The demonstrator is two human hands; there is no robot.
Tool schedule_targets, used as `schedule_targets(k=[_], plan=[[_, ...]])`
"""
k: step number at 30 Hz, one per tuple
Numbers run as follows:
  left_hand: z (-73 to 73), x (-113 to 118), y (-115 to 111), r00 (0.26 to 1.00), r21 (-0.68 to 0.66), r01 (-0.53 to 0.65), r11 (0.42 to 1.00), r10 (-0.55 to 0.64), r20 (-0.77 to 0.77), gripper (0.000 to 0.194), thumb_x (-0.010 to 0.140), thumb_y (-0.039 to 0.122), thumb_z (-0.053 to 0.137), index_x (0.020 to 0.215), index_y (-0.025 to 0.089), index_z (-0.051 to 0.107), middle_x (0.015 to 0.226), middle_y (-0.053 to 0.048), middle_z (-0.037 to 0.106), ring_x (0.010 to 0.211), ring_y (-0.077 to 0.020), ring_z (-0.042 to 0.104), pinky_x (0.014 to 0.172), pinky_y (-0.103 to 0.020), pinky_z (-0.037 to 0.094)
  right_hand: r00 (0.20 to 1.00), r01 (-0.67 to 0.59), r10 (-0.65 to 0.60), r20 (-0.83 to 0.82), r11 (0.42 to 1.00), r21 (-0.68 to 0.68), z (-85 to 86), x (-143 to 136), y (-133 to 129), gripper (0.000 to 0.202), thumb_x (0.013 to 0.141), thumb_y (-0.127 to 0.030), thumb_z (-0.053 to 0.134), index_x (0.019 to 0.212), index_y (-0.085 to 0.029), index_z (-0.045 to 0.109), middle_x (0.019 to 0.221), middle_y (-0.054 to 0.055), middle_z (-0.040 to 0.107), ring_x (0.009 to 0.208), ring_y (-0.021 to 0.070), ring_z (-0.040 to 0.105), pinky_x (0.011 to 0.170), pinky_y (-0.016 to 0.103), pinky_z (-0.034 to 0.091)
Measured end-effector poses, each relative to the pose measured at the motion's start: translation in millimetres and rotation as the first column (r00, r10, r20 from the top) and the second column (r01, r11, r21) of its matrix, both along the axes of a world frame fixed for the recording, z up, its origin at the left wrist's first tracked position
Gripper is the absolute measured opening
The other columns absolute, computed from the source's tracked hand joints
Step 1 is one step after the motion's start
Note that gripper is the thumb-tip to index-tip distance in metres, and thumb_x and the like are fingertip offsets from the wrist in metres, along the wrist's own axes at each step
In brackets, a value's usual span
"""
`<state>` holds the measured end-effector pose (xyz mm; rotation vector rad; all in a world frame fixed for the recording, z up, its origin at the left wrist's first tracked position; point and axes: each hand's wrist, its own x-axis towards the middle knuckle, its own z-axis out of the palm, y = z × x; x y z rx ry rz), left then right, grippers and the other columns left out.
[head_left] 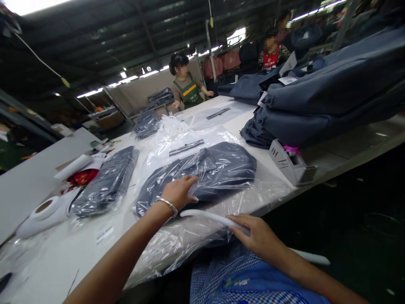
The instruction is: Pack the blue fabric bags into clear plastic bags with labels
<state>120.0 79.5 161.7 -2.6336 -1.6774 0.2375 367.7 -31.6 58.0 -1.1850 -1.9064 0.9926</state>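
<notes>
A dark navy bag [221, 164] lies in a clear plastic bag [202, 133] on the white table in front of me. My left hand [180, 192], with a silver bangle at the wrist, rests on its near side with thumb and fingers apart. Low and to the right, my right hand [249, 230] grips a white, bendy foam-like strip [205, 214]. One end of the strip points left toward my left hand. Past my right forearm shows a white end [311, 256], seemingly of the same strip. Loose plastic hangs over the table's near edge.
Another wrapped dark bag [106, 181] lies left, beside a white roll [47, 209]. White strips [174, 126] are heaped behind the plastic bag. Stacked navy bags [316, 101] and a white holder [291, 164] stand right. A person in a green apron [191, 90] is across the table.
</notes>
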Motion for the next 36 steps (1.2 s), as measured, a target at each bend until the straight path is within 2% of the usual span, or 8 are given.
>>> schedule_targets(k=[4, 7, 12, 15, 18, 24, 33, 36], plan=[[-51.7, -3.8, -9.0, 0.999, 0.09, 0.04, 0.995, -0.037, -0.035, 0.086, 0.07, 0.024, 0.077, 0.145, 0.029, 0.036, 0.143, -0.014, 0.049, 0.13, -0.0323, 0.046, 0.101, -0.044, 0.044, 0.99, -0.101, 0.084, 0.114, 0.984, 0.15, -2.7, -28.5, 8.2, 0.033, 0.092, -0.027, 0.054, 0.123, -0.022, 0.064, 0.11, 0.007, 0.07, 0.101, 0.0222, 0.064, 0.091, 0.034, 0.049], [-70.9, -11.8, -2.0, 1.0, 0.022, 0.018, 1.0, -0.018, 0.009, 0.084, 0.076, 0.016, 0.065, 0.149, 0.03, 0.026, 0.14, -0.013, 0.053, 0.126, -0.028, 0.051, 0.1, -0.041, 0.044, 0.967, -0.204, 0.154, 0.201, 0.946, 0.253, 0.8, -52.0, 14.4, 0.033, 0.092, -0.027, 0.054, 0.124, -0.024, 0.062, 0.111, 0.005, 0.07, 0.103, 0.022, 0.062, 0.088, 0.033, 0.049], [-48.3, -25.8, 28.5, 1.0, -0.099, 0.006, 0.995, -0.003, 0.029, 0.063, 0.079, 0.017, 0.057, 0.14, 0.025, 0.044, 0.106, -0.01, 0.072, 0.095, -0.0264, 0.067, 0.082, -0.036, 0.05, 0.921, -0.338, 0.237, 0.311, 0.882, 0.33, 3.1, -92.7, 25.3, 0.033, 0.092, -0.031, 0.056, 0.123, -0.024, 0.058, 0.104, 0.003, 0.071, 0.096, 0.0208, 0.063, 0.075, 0.03, 0.047], [-27.6, -29.0, 45.9, 0.997, -0.14, 0.066, 0.988, -0.058, 0.054, 0.038, 0.076, 0.019, 0.06, 0.113, 0.023, 0.066, 0.092, -0.005, 0.073, 0.087, -0.0221, 0.067, 0.077, -0.03, 0.048, 0.902, -0.37, 0.24, 0.358, 0.857, 0.36, 0.1, -108.6, 38.4, 0.027, 0.091, -0.03, 0.058, 0.117, -0.023, 0.06, 0.1, 0.003, 0.071, 0.092, 0.0197, 0.061, 0.072, 0.029, 0.044], [-17.3, -29.5, 55.9, 0.994, -0.169, 0.097, 0.981, -0.088, 0.059, 0.019, 0.073, 0.021, 0.063, 0.091, 0.02, 0.07, 0.079, -0.003, 0.071, 0.075, -0.0199, 0.065, 0.068, -0.027, 0.046, 0.916, -0.306, 0.152, 0.372, 0.863, 0.403, -4.6, -108.8, 56.4, 0.026, 0.091, -0.025, 0.058, 0.117, -0.021, 0.06, 0.1, 0.005, 0.07, 0.091, 0.0198, 0.059, 0.075, 0.03, 0.041], [-14.8, -27.7, 58.2, 0.993, -0.181, 0.111, 0.977, -0.101, 0.065, 0.014, 0.072, 0.02, 0.062, 0.084, 0.019, 0.069, 0.077, -0.003, 0.07, 0.072, -0.0187, 0.062, 0.066, -0.027, 0.042, 0.956, -0.106, -0.042, 0.289, 0.873, 0.475, -18.6, -94.0, 84.8, 0.02, 0.093, -0.021, 0.057, 0.111, -0.022, 0.064, 0.108, 0.006, 0.067, 0.102, 0.0225, 0.052, 0.086, 0.034, 0.037], [-17.0, -29.2, 57.8, 0.987, -0.158, 0.137, 0.978, -0.122, 0.106, 0.01, 0.074, 0.02, 0.061, 0.082, 0.019, 0.067, 0.073, -0.003, 0.069, 0.07, -0.0173, 0.062, 0.065, -0.026, 0.043, 0.898, -0.38, 0.123, 0.423, 0.702, 0.602, -6.8, -169.1, 53.5, 0.018, 0.097, -0.024, 0.048, 0.108, -0.02, 0.061, 0.105, 0.004, 0.068, 0.095, 0.0221, 0.05, 0.071, 0.035, 0.035], [-17.0, -30.2, 55.4, 0.988, -0.153, 0.127, 0.98, -0.111, 0.108, 0.014, 0.074, 0.02, 0.06, 0.085, 0.02, 0.068, 0.076, -0.003, 0.07, 0.073, -0.0175, 0.063, 0.066, -0.026, 0.044, 0.901, -0.354, 0.093, 0.424, 0.72, 0.597, -7.9, -175.5, 60.5, 0.018, 0.097, -0.024, 0.048, 0.108, -0.02, 0.061, 0.103, 0.004, 0.069, 0.096, 0.0222, 0.051, 0.071, 0.035, 0.037]])
